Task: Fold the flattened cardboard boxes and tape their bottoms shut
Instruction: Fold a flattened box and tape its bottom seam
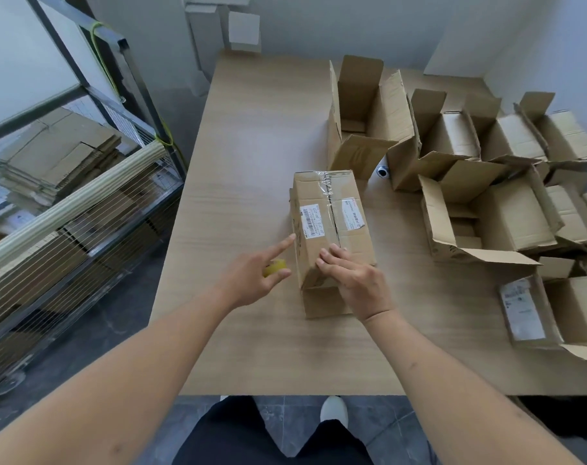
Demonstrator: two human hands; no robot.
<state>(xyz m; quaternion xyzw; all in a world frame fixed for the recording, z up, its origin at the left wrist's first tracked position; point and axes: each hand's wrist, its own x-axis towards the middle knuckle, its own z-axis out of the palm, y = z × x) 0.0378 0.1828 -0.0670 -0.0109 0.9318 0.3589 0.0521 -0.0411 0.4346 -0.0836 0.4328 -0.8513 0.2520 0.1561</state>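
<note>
Fingers (329, 258) of the right hand (355, 281) are laid flat and nearly straight on the near end of the box (330, 229), over the centre seam; nothing is pinched, the cardboard is only pressed. Left hand (251, 275): a small yellow object (274, 267), approx. tape-roll shaped but too blurred to confirm, is gripped by the curled fingers and thumb, while the index finger is extended toward the box's left edge. Contact between fingertip and box cannot be confirmed.

The box is set upside down near the middle of the table (251, 129), long axis running away from the person. Its bottom flaps are closed, and clear tape (329, 193) is seen along the seam, wrinkled at the far end. Two white labels are stuck on top, one each side of the seam: barcode label (310, 223) at left, second label (352, 213) at right. A lower flap is seen projecting at the near end, under the right wrist.

To the right, a group of assembled boxes (486, 169) is stood open-side up, flaps spread, packed close together along the table's right side. A small dark round object (383, 171) lies between two of them; ID not possible.

Left of the table, a wire cart (84, 213) is loaded w/ stacks of flattened boxes (57, 156). Dark trousers and one white shoe (334, 412) are visible at the bottom edge, on a grey tiled floor.
</note>
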